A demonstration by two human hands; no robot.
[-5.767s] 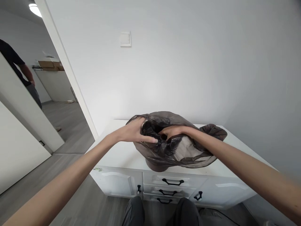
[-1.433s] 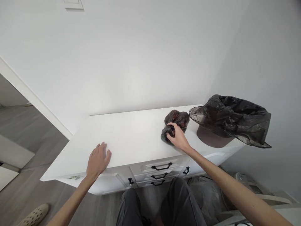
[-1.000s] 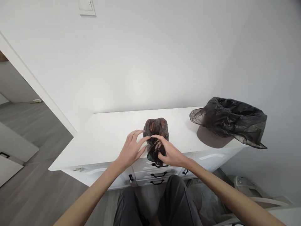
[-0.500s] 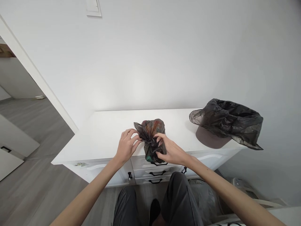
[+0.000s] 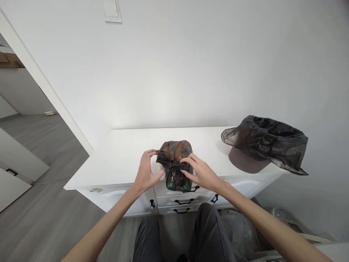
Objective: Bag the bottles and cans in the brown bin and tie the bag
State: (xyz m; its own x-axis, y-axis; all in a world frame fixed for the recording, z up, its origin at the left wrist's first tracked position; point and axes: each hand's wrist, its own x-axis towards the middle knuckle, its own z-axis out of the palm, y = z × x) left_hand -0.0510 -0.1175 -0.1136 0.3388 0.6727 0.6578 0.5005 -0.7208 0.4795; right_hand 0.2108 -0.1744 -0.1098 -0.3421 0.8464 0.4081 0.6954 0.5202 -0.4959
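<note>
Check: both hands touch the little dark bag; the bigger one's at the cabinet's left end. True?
Wrong end: the head view shows the bigger bag at the right end of the cabinet. The left hand and right hand do touch the little bag.

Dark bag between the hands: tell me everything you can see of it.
The bag is thin, wrinkled, see-through dark film, apparently plastic, bulging around orange-brown contents at the far side and green at the near side. Gathered film crosses its middle in two ends: the left hand touches one, the right hand grips the other. It overlaps the front edge of the white cabinet; whether it rests there is hidden.
</note>
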